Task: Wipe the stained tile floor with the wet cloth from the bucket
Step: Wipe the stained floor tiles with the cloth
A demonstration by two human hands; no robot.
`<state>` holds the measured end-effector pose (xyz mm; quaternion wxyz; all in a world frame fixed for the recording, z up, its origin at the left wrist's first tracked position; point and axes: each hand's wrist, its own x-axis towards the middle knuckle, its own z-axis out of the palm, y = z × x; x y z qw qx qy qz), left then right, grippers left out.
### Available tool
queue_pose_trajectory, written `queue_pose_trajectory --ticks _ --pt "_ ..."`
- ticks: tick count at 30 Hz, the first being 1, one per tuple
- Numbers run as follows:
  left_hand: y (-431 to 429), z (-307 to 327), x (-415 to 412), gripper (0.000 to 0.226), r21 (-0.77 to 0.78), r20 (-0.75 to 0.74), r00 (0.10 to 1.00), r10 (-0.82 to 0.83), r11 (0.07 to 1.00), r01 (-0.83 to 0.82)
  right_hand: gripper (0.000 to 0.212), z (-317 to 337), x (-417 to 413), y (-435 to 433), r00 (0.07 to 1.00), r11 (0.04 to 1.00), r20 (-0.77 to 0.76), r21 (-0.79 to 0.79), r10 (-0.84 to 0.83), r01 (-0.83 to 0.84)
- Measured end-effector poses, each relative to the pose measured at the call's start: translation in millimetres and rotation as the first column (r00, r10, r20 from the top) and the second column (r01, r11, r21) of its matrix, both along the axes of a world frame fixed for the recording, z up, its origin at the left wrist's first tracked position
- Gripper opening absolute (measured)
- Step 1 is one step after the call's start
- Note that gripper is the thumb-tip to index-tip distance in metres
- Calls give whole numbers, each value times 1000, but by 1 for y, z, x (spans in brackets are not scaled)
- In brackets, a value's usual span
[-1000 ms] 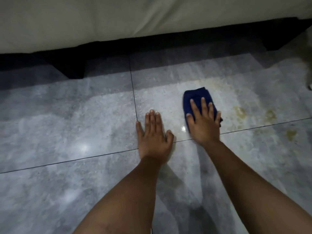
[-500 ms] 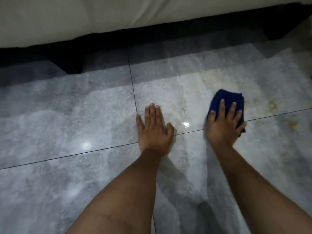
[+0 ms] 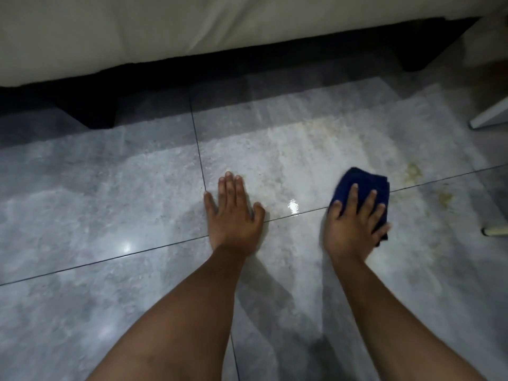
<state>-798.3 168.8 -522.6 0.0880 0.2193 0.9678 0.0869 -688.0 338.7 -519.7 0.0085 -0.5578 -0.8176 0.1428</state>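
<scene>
A folded dark blue cloth (image 3: 365,184) lies flat on the grey tile floor (image 3: 96,193), straddling a grout line. My right hand (image 3: 353,229) presses down on it with fingers spread over its top. My left hand (image 3: 233,213) rests flat on the tiles to the left, palm down, holding nothing. Yellowish-brown stains (image 3: 413,171) mark the floor just right of the cloth, with another stain patch (image 3: 445,198) further right. A wet, shiny streak spreads between my hands. The bucket is out of view.
A cream-covered bed or sofa (image 3: 192,26) on a dark base (image 3: 90,114) runs along the far side. A white furniture leg (image 3: 488,116) and a pale foot or tube (image 3: 494,232) stand at the right edge.
My right hand slid the cloth rightward across the tile, then slightly back toward me. The left hand has stayed planted in place.
</scene>
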Motion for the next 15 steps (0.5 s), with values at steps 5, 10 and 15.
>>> queue_pose_trajectory --ticks 5,10,15 --pt "-6 -1 -4 73 8 -19 1000 10 1000 -10 57 -1 -29 -38 979 979 34 -25 203 -203" --pt "26 14 4 73 55 -32 999 -8 998 9 57 25 12 69 991 991 63 47 122 -125" --pt "26 10 8 72 11 -45 999 -27 1000 27 57 16 50 9 998 998 31 19 -54 53"
